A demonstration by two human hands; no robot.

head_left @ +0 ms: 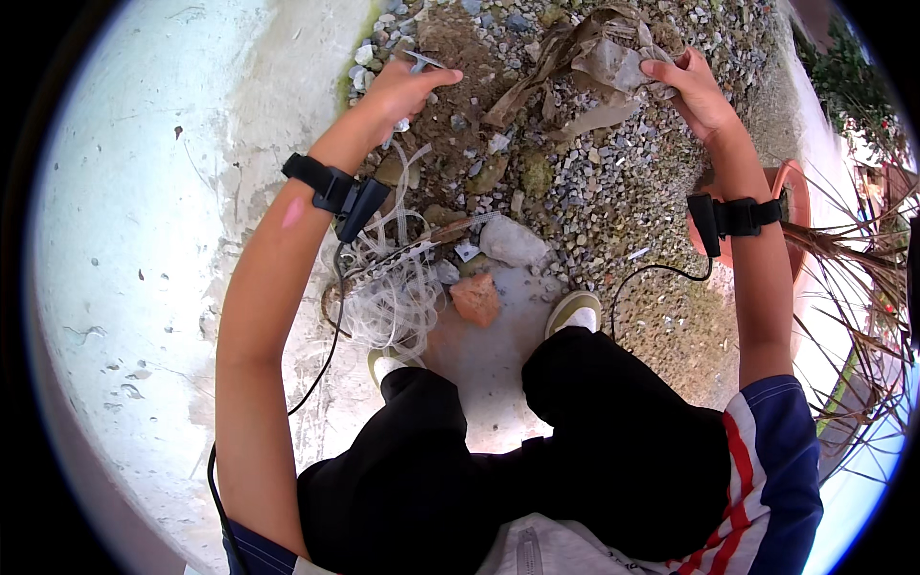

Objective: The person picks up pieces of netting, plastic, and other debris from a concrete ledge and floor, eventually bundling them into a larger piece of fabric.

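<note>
My left hand (404, 92) is closed at the far left of the gravel, its thumb pointing right. It grips a thin blue-grey strip (422, 61) whose exact kind I cannot make out; one end sticks out above the fingers. At the far right, my right hand (700, 96) pinches the edge of a dirty, crumpled plastic sheet (613, 67) between thumb and fingers. Brown, twisted folds of this sheet trail leftward over the stones. Below my left hand lies a tangle of whitish plastic strapping (388, 302), near my left shoe.
A pale rock (514, 241) and an orange brick piece (475, 299) lie before my feet. Gravel (613, 182) covers the ground ahead. A whitish concrete surface (134, 268) runs along the left. On the right stand a terracotta pot (795, 206) and a plant with dry, spiky leaves (848, 244).
</note>
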